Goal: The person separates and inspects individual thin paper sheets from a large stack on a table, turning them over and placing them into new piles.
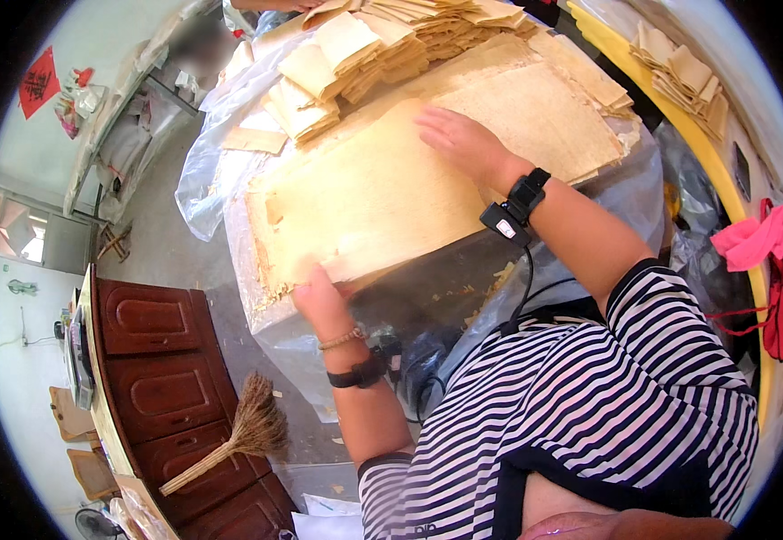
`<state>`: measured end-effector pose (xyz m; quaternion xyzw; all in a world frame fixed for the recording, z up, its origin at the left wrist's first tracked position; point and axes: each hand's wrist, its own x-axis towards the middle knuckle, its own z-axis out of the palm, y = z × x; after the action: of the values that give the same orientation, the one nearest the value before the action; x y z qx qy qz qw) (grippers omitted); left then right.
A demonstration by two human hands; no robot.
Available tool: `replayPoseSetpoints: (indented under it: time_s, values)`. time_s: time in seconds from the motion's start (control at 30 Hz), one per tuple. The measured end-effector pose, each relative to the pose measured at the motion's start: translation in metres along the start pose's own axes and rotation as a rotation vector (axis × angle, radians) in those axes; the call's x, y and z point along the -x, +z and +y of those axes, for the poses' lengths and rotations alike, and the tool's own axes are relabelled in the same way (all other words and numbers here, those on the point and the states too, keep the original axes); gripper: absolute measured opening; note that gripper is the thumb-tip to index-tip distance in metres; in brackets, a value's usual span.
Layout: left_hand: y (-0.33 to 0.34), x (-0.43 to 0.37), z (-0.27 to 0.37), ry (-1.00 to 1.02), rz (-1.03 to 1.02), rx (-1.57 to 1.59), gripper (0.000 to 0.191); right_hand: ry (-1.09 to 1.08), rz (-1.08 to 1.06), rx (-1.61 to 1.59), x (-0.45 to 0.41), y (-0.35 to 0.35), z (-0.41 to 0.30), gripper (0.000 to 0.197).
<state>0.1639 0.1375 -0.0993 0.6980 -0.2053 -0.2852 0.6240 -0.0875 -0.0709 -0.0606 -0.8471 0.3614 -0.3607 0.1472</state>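
Note:
A broad, thin, pale-yellow sheet [378, 189], which looks like tofu skin, lies on a stack of similar sheets before me. My right hand [462, 142] rests palm down near its far edge, fingers extended, holding nothing. My left hand [318, 293] is at the near left corner of the stack, blurred, with its thumb over the edge. Whether its hidden fingers grip the sheet cannot be told. To the right, another large sheet [540, 115] lies flat with ragged edges. Folded sheets [337, 57] are piled along the far side.
Clear plastic film [206, 189] drapes over the table's sides. More folded sheets [685, 74] lie beyond a yellow edge [674, 121] at right. A straw broom [249, 422] leans by a dark red wooden cabinet [155, 378]. Another person's arm [273, 5] shows at the top.

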Motion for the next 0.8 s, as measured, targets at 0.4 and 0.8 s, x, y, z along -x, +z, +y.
replayPoseSetpoints:
  time_s: [0.4, 0.8]
  values:
    - [-0.007, -0.034, -0.015, 0.112, 0.093, 0.139, 0.031, 0.830, -0.397, -0.661, -0.015, -0.006, -0.011, 0.034]
    - [-0.034, 0.025, 0.031, 0.387, 0.373, -0.768, 0.060, 0.855, -0.319, -0.850, -0.007, 0.031, 0.016, 0.018]
